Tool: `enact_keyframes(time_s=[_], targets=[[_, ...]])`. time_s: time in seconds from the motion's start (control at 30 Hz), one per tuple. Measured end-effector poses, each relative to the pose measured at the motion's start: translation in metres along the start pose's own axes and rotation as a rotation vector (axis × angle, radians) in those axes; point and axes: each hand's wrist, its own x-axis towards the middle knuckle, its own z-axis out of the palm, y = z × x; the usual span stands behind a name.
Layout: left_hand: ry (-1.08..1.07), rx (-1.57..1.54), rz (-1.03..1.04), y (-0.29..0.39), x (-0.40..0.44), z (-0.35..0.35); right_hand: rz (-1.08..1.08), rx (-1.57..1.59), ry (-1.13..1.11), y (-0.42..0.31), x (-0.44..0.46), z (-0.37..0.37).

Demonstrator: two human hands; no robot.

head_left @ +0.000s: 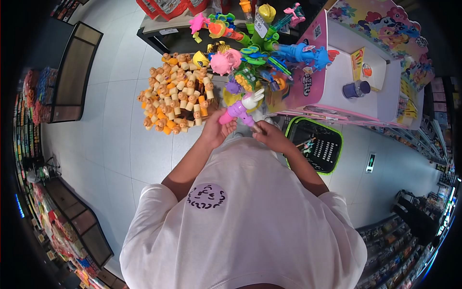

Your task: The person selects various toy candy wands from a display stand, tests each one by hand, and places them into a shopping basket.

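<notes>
A pink and purple toy (237,111) with a white hand-shaped end is held in front of my chest. My left hand (220,129) is closed around its pink part, at the lower left of the toy. On the other side, my right hand (270,137) grips the thin end that points down and right. Just beyond the toy stands a rack of colourful toys (262,45), among them a pink one (226,61) and a blue one (301,54). A price tag (260,26) hangs on the rack.
Left of the rack is a cluster of small figure-headed items (175,94). A black basket with a green rim (341,149) sits on the floor at my right, holding a few small things. A pink display stand (317,62) bears a purple jar (355,89).
</notes>
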Motion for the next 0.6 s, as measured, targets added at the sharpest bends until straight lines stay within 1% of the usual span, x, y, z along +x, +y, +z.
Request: enact_keyframes(time_s=[0.17,0.23,0.47,0.6], targets=[[-0.039,0.017,0.014,0.003,-0.002,0.009,-0.032,-0.023,0.014,0.005,0.002,0.002],[-0.087,0.027,0.036,0.004,-0.002,0.012,-0.096,0.024,0.040,0.009,0.006,0.005],[-0.103,0.033,0.052,0.006,-0.005,0.019,-0.085,0.021,0.086,-0.001,0.007,0.007],[-0.124,0.035,0.067,0.006,-0.005,0.017,-0.087,-0.022,0.155,-0.013,0.004,0.006]])
